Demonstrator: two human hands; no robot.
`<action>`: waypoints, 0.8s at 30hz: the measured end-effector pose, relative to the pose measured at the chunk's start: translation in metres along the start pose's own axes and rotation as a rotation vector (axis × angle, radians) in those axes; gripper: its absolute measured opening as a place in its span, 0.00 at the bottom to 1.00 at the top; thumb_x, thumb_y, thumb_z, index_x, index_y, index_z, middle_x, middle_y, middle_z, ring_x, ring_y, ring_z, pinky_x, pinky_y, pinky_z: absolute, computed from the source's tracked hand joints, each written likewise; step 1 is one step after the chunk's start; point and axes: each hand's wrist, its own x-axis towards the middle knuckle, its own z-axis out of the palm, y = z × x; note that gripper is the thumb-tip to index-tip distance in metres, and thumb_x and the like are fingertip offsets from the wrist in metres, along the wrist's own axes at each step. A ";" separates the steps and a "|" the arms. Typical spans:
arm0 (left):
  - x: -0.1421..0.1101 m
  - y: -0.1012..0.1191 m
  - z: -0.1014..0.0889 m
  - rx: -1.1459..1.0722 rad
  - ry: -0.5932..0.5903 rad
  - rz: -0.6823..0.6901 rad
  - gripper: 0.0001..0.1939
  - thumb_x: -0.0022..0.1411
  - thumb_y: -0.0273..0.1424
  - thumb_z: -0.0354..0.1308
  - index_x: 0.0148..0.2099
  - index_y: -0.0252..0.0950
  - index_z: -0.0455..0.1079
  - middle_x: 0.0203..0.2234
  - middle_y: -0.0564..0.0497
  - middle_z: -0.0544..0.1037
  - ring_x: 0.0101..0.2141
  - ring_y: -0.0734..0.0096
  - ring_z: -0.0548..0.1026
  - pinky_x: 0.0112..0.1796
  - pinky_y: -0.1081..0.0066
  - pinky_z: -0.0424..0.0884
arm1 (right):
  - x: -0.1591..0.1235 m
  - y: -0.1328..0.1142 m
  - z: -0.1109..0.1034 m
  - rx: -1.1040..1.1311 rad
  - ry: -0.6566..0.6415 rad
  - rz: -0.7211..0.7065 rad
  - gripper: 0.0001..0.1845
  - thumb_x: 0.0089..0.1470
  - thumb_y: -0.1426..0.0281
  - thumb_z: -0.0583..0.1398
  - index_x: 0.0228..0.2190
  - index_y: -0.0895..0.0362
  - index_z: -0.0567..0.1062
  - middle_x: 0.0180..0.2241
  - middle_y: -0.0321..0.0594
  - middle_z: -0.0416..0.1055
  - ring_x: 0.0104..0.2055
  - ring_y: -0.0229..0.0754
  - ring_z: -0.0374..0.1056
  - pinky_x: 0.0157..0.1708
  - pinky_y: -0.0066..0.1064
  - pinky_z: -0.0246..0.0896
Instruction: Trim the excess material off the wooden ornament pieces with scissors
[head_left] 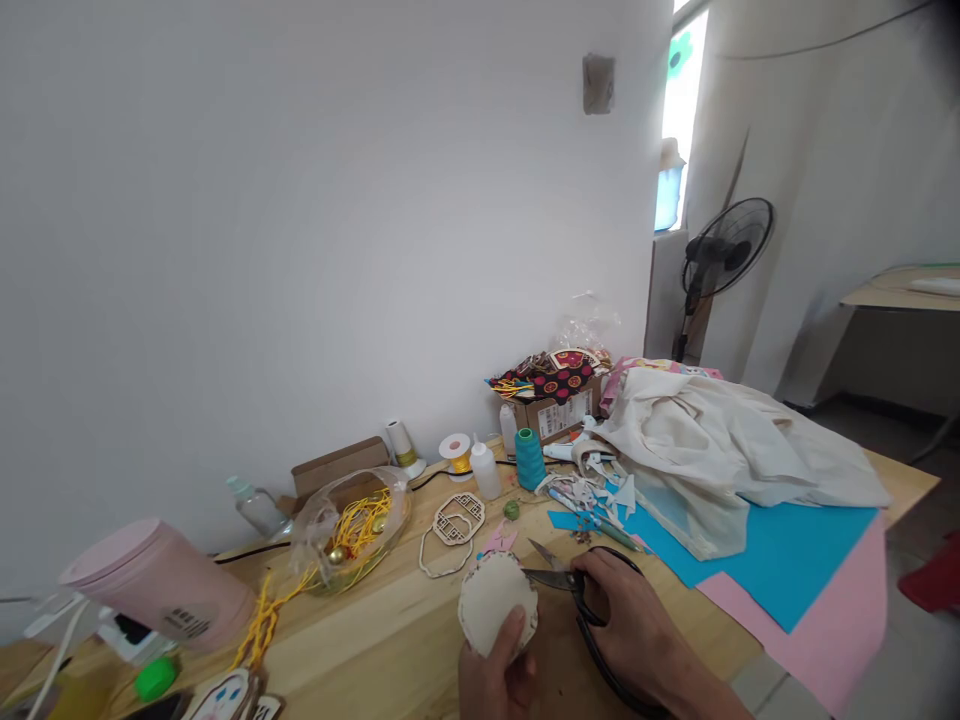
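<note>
My left hand [499, 668] pinches a round cream fabric piece [495, 598] by its lower edge, low in the middle of the view, above the wooden table [390, 620]. My right hand [637, 625] grips black scissors [574, 585] through the handle loops. The blades are parted and meet the right edge of the fabric piece. Cut-out wooden frames [454, 525] lie flat just behind the fabric piece.
A clear bag of yellow cords [352, 525], a pink tumbler [161, 580], a teal thread cone [529, 460], glue bottles [485, 468] and a cardboard box of trimmings [555, 395] sit along the wall. Cream cloth [720, 445] lies on blue [780, 555] and pink sheets [825, 630]. A fan [724, 250] stands beyond.
</note>
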 end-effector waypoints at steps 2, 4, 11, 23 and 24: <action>-0.002 -0.001 -0.004 -0.008 -0.010 0.050 0.10 0.37 0.16 0.61 0.23 0.35 0.71 0.23 0.49 0.78 0.23 0.71 0.75 0.15 0.82 0.65 | -0.001 0.003 0.001 -0.052 -0.022 0.008 0.15 0.38 0.78 0.54 0.31 0.55 0.70 0.30 0.39 0.66 0.33 0.42 0.62 0.32 0.30 0.55; -0.003 -0.003 -0.003 -0.025 -0.005 0.064 0.10 0.37 0.16 0.61 0.21 0.35 0.71 0.25 0.50 0.78 0.24 0.71 0.75 0.19 0.80 0.68 | -0.002 0.004 0.003 -0.084 -0.043 0.023 0.16 0.37 0.78 0.54 0.32 0.54 0.71 0.30 0.39 0.66 0.34 0.42 0.62 0.32 0.30 0.55; -0.002 -0.001 0.007 -0.107 -0.056 -0.022 0.10 0.40 0.21 0.62 0.30 0.34 0.72 0.22 0.52 0.78 0.26 0.68 0.76 0.25 0.74 0.72 | -0.007 0.003 0.012 -0.135 -0.011 0.005 0.13 0.39 0.75 0.57 0.31 0.53 0.73 0.30 0.40 0.65 0.34 0.43 0.61 0.33 0.31 0.54; -0.001 0.003 0.003 -0.037 -0.039 -0.168 0.15 0.47 0.15 0.57 0.39 0.31 0.67 0.25 0.47 0.80 0.25 0.67 0.77 0.22 0.75 0.74 | -0.001 0.004 0.009 -0.162 -0.034 0.090 0.13 0.41 0.72 0.58 0.33 0.53 0.72 0.31 0.39 0.65 0.34 0.42 0.62 0.32 0.30 0.54; -0.001 0.003 0.003 -0.032 -0.039 -0.175 0.15 0.47 0.15 0.56 0.39 0.30 0.66 0.26 0.47 0.80 0.26 0.67 0.77 0.22 0.75 0.74 | -0.001 0.004 0.009 -0.163 -0.034 0.095 0.12 0.41 0.72 0.58 0.33 0.53 0.72 0.30 0.39 0.65 0.33 0.42 0.62 0.32 0.30 0.54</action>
